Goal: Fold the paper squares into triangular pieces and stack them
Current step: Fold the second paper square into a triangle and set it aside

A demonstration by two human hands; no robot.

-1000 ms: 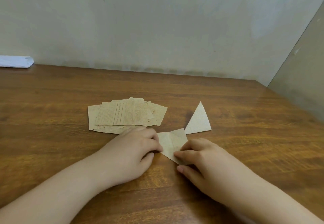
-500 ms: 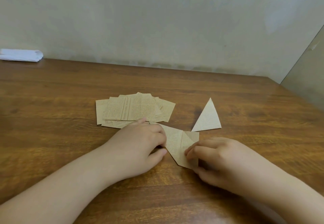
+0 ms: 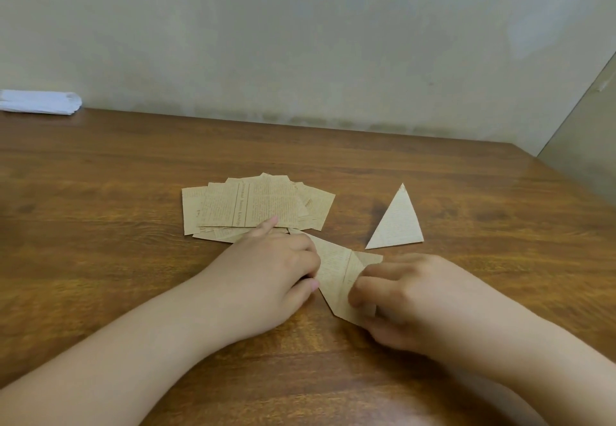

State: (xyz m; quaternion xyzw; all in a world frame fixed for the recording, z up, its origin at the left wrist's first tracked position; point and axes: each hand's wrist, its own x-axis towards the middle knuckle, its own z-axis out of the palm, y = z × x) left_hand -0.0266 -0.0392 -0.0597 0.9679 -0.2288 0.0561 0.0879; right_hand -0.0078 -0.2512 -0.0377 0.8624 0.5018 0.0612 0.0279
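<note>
The loose paper squares (image 3: pixel 253 205) carry columns of fine newspaper-style print, with one line of larger type running sideways down the top sheet, all too small to read. They lie fanned on the wooden bench (image 3: pixel 100 192), beyond the left hand (image 3: pixel 273 265). That hand is curled knuckles-up, its forefinger reaching onto the near edge of the squares, its grip pressed down on the left part of the half-folded paper (image 3: pixel 336 275). The right hand (image 3: pixel 410 299), slightly blurred, comes in from the right with bent fingers pinching the sheet's near right corner. One finished triangle (image 3: pixel 396 222) lies flat just beyond it, apart from the squares. A white folded cloth (image 3: pixel 40 102) sits at the far left by the wall.
</note>
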